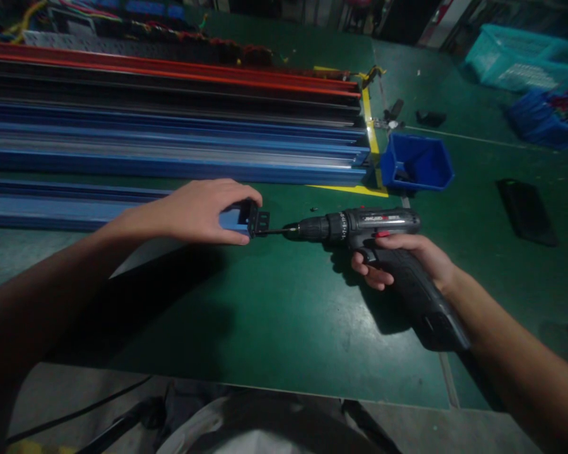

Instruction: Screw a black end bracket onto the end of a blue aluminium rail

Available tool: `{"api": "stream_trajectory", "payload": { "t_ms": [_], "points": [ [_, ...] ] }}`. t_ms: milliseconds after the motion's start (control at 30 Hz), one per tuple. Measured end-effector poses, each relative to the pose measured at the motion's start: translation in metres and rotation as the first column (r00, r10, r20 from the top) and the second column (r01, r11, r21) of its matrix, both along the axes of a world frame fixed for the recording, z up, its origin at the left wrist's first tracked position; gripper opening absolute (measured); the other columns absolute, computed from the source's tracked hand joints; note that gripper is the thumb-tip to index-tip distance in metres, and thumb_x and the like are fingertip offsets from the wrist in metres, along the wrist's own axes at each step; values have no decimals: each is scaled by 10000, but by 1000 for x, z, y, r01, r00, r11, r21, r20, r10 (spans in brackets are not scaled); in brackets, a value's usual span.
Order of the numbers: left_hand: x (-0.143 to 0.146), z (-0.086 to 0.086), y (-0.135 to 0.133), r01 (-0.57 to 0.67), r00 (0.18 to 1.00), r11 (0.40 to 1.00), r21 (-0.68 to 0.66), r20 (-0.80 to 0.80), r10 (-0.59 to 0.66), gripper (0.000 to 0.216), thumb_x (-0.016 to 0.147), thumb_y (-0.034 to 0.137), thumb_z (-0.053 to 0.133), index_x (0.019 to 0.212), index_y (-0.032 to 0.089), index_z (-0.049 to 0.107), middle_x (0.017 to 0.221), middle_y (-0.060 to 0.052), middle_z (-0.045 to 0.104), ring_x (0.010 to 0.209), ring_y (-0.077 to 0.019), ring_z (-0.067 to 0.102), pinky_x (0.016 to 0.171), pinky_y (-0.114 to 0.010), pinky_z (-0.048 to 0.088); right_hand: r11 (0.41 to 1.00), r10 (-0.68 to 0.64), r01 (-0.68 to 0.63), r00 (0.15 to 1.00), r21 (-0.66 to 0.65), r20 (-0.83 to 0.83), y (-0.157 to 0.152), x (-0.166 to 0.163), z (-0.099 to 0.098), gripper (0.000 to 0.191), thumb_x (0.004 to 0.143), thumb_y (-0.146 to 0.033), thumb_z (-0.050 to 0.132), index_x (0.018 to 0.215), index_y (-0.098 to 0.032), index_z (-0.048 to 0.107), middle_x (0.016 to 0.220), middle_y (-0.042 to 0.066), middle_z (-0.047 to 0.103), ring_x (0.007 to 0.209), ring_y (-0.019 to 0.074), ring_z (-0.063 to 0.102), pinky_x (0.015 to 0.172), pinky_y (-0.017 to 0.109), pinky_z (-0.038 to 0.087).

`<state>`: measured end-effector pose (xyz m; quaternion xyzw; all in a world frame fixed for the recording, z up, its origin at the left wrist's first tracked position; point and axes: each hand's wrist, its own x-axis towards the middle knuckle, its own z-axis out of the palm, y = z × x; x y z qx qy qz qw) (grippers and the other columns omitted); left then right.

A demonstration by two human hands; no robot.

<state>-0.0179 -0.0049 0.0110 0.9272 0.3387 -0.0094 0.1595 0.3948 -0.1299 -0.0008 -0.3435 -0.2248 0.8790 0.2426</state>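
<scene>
My left hand [213, 211] is closed around the right end of a blue metal profile [76, 211] lying along the table. A black end bracket [260, 222] with slots sits against that end, between my thumb and fingers. In my right hand [397, 258] is a black cordless drill [360, 225], pointing left, with a finger by its trigger. The drill's long thin bit [277, 231] reaches the lower part of the bracket. Whether a screw is at the tip cannot be made out. A small dark screw-like piece [313, 209] lies just beyond the chuck.
Several blue profiles [170, 154], black ones and a red one [170, 66] lie behind my left hand. A blue bin [416, 161] stands at their right end. Farther right are a black phone-like slab [525, 211], another blue bin [549, 120] and a teal crate [525, 60].
</scene>
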Motion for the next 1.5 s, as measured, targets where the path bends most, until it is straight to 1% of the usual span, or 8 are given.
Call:
{"api": "stream_trajectory", "payload": {
  "t_ms": [167, 367, 567, 800, 1067, 1167, 1300, 1500],
  "points": [
    [-1, -1, 1, 7, 1000, 1000, -1, 4, -7, 793, 883, 779, 691, 1525, 320, 614, 1514, -77, 678, 1342, -349, 644, 1113, -431, 484, 1000, -13, 13, 1000, 16, 26, -1, -1, 1, 324, 976, -360, 731, 1097, -61, 759, 959, 118, 739, 618, 107, 588, 679, 268, 574],
    [-1, -1, 1, -7, 1000, 1000, -7, 6, 7, 791, 869, 781, 695, 1518, 337, 606, 1504, -79, 682, 1329, -343, 652, 1102, -433, 493, 1000, -6, 4, 998, 30, 63, 0, -2, 3, 305, 963, -374, 728, 1096, -101, 745, 954, 102, 730, 606, 121, 533, 665, 312, 549],
    [3, 2, -2, -10, 1000, 1000, 5, -9, 10, 769, 871, 766, 681, 1493, 321, 608, 1469, -88, 692, 1305, -345, 664, 1097, -441, 497, 999, -19, 17, 996, 31, 85, 0, -4, 4, 319, 939, -385, 743, 1039, -82, 759, 921, 112, 728, 606, 118, 529, 654, 301, 533],
    [5, 4, -3, -31, 999, 1000, 5, -19, 31, 789, 845, 775, 679, 1485, 316, 617, 1456, -84, 702, 1298, -346, 662, 1091, -434, 497, 999, -11, 9, 999, 36, 50, 0, -3, 2, 294, 956, -361, 734, 1054, -84, 737, 938, 122, 734, 618, 127, 543, 668, 312, 550],
    [3, 2, -2, -8, 1000, 1000, 2, -5, 8, 788, 881, 768, 681, 1505, 292, 608, 1500, -92, 679, 1331, -354, 649, 1107, -442, 491, 1000, -21, 21, 999, 8, 44, 0, -3, 3, 306, 951, -354, 737, 1081, -77, 752, 949, 114, 737, 630, 117, 543, 682, 296, 545],
    [2, 3, -2, 2, 1000, 1000, 5, 0, -2, 792, 885, 764, 683, 1510, 283, 606, 1498, -99, 681, 1327, -353, 654, 1107, -442, 493, 1000, -20, 20, 999, 0, 37, 0, -3, 3, 319, 944, -354, 748, 1081, -67, 755, 949, 116, 736, 631, 113, 546, 681, 289, 546],
    [2, 2, -2, 10, 1000, 1000, 10, -3, -10, 771, 902, 758, 678, 1511, 291, 606, 1509, -91, 680, 1338, -346, 650, 1112, -431, 493, 999, -32, 32, 999, 1, 20, -1, -4, 3, 323, 971, -347, 727, 1101, -52, 746, 947, 123, 738, 628, 104, 560, 681, 273, 551],
    [2, 2, -2, 16, 1000, 1000, 11, -1, -16, 762, 906, 746, 678, 1510, 287, 605, 1498, -90, 684, 1334, -347, 654, 1107, -430, 496, 999, -41, 41, 999, -8, 3, -1, -3, 2, 338, 981, -324, 726, 1106, -12, 758, 944, 146, 749, 625, 113, 612, 686, 268, 581]
  ]
}}
